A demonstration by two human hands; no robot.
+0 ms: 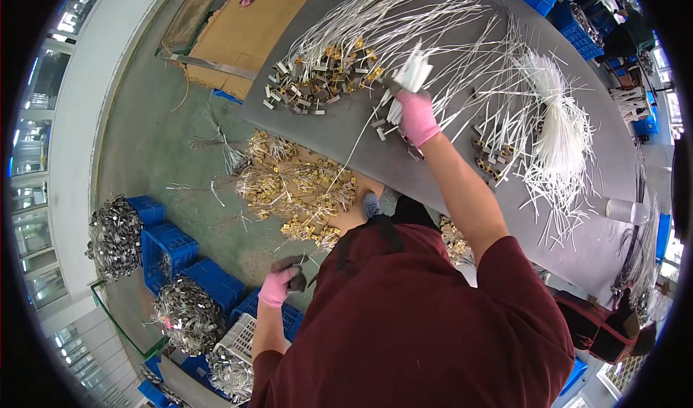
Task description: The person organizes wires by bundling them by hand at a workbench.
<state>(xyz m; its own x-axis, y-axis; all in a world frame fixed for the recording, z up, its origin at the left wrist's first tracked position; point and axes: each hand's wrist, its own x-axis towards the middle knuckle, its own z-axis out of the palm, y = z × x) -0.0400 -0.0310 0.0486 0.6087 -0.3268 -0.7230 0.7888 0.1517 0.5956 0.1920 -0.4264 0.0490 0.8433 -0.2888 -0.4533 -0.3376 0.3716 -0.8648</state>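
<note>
My right hand [417, 115], in a pink and grey glove, reaches over the grey table and is closed round a short bundle of white strips [413, 70], slightly smeared by motion. Beside it lie loose white wires [382, 18] with small metal blocks and yellow ends [317, 83] heaped at their near-left tips. More metal-ended pieces [494, 155] lie right of that hand. My left hand [281, 281], gloved alike, hangs low at the left, away from the table. Its fingers are curled, and a thin pale strand shows by them; what they hold is not clear.
A thick white wire bundle [552, 112] lies on the table's right side, near a clear plastic cup [626, 211]. Yellow-ended wire bunches [296, 184] spread over cardboard at lower left. Blue crates [170, 253] and heaps of metal strips [188, 314] stand on the floor.
</note>
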